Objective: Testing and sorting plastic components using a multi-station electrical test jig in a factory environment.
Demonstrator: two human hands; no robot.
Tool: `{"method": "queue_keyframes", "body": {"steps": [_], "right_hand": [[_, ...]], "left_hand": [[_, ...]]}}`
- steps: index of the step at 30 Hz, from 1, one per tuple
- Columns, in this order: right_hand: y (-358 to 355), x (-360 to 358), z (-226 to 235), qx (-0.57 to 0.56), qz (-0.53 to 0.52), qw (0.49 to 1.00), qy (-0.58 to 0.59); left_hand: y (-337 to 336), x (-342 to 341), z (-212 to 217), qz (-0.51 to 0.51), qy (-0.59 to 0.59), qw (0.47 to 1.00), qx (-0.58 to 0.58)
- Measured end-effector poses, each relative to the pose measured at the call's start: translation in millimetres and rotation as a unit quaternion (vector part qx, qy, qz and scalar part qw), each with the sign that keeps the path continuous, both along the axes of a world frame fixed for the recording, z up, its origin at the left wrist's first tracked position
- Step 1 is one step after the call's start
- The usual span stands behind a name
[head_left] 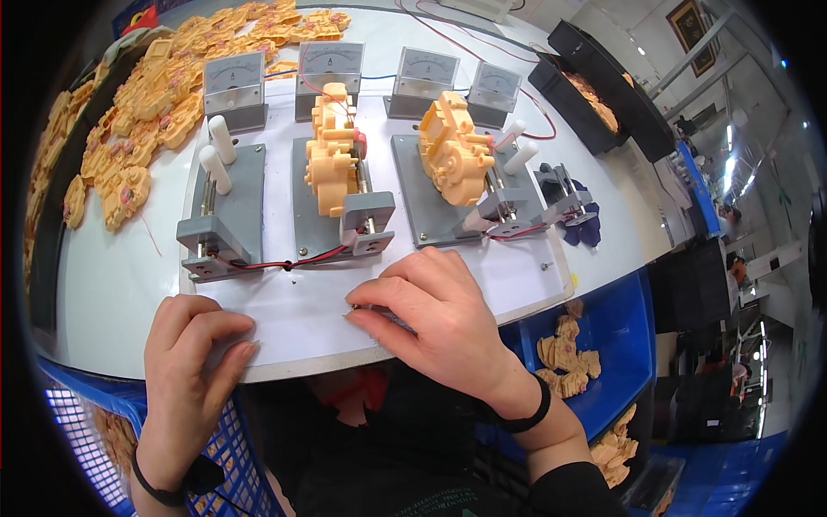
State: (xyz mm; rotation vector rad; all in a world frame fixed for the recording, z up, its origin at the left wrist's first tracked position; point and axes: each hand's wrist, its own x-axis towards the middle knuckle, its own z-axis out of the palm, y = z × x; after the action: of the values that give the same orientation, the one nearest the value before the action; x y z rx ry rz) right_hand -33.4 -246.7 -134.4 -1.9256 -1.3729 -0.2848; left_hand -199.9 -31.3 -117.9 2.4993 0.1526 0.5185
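My right hand (441, 320) is over the white sheet (297, 332) near the table's front edge. Its thumb and forefinger pinch a small metallic piece (354, 308), too small to name surely. To its left, my left hand (183, 366) rests at the edge with thumb and fingers apart, holding nothing visible. Beyond the hands stand grey test fixtures with metal rods. The left fixture (245, 198) carries two white pegs and no housing. A yellow-orange plastic gear housing (330, 168) sits on the middle fixture (303, 226), and another housing (454, 159) on the right one (413, 194).
Several analog meters (332, 65) line up behind the fixtures, wired in red and blue. Yellow-orange housings (138, 112) pile up at the far left. A blue bin (624, 345) with more housings is at the right, a blue basket (250, 457) below left, and black boxes (594, 52) far right.
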Motion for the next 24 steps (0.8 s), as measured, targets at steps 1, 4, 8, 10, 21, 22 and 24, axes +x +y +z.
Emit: {"method": "queue_keyframes", "body": {"steps": [1, 4, 8, 10, 21, 22, 24], "right_hand": [[0.1, -0.2, 0.1, 0.001, -0.001, 1.0, -0.001], [0.5, -0.8, 0.2, 0.003, -0.004, 1.0, -0.001], [-0.1, -0.4, -0.5, 0.004, -0.006, 1.0, -0.002], [-0.8, -0.6, -0.1, 0.009, -0.011, 1.0, -0.002], [-1.5, -3.0, -9.0, 0.043, -0.01, 0.999, -0.006], [-1.3, -3.3, -9.8, 0.048, -0.007, 0.999, -0.005], [-1.4, -3.4, -9.6, 0.053, -0.014, 0.998, -0.013]], "left_hand": [[1.0, -1.1, 1.2, -0.007, 0.015, 1.0, 0.002], [2.3, -1.6, -0.2, -0.01, 0.014, 1.0, -0.002], [1.9, -0.2, 1.4, -0.011, 0.015, 1.0, 0.001], [2.5, 0.8, 0.4, -0.012, 0.015, 1.0, -0.003], [3.2, -4.4, -4.4, 0.022, 0.048, 0.998, -0.026], [4.5, -5.6, -5.7, 0.017, 0.046, 0.999, -0.018], [7.5, -7.0, -9.5, 0.03, 0.054, 0.997, -0.038]]}}
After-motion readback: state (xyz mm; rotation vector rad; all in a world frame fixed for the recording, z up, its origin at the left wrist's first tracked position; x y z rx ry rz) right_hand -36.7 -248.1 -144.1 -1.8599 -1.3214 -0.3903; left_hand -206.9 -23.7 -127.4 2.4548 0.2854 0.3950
